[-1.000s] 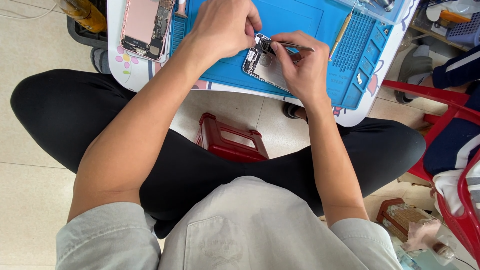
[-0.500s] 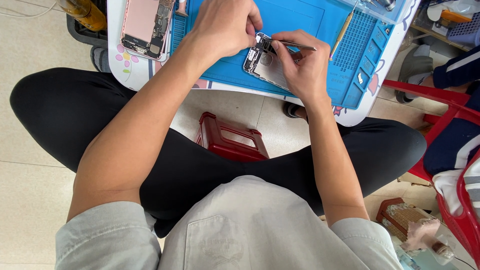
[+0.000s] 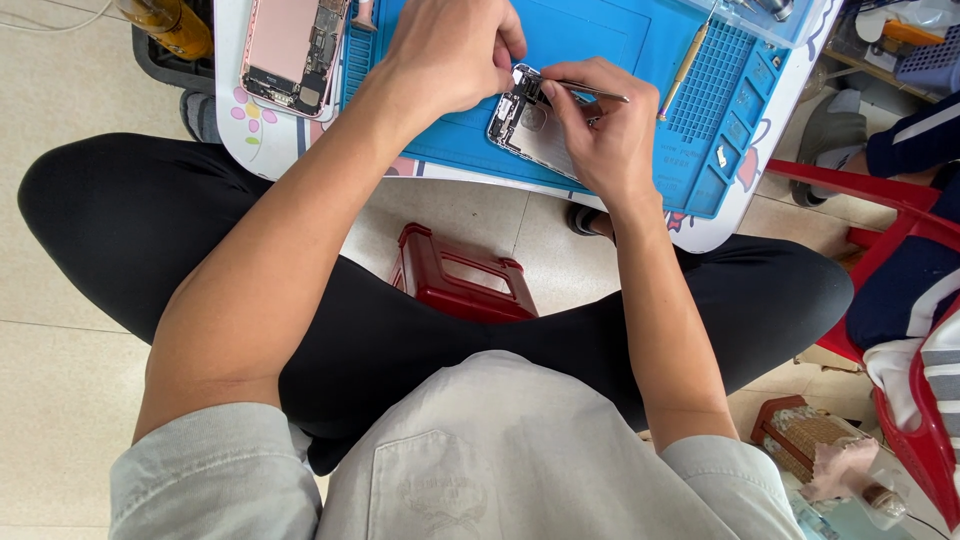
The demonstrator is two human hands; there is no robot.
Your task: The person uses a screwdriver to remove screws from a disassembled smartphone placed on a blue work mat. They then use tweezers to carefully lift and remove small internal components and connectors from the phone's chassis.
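Note:
An opened silver phone body (image 3: 522, 122) lies on a blue work mat (image 3: 620, 40) on a small white table. My left hand (image 3: 455, 50) rests on the mat with its fingertips pinching the phone's upper end. My right hand (image 3: 600, 130) covers the phone's lower half and holds thin metal tweezers (image 3: 592, 92), their tips at the phone's top corner. Much of the phone is hidden under my right hand.
A second opened phone with a pink back (image 3: 293, 50) lies at the table's left. A yellow-handled tool (image 3: 683, 68) lies on the mat's gridded right part. A dark red stool (image 3: 462, 277) stands below the table edge (image 3: 470, 178). Red chair legs (image 3: 850, 190) are at right.

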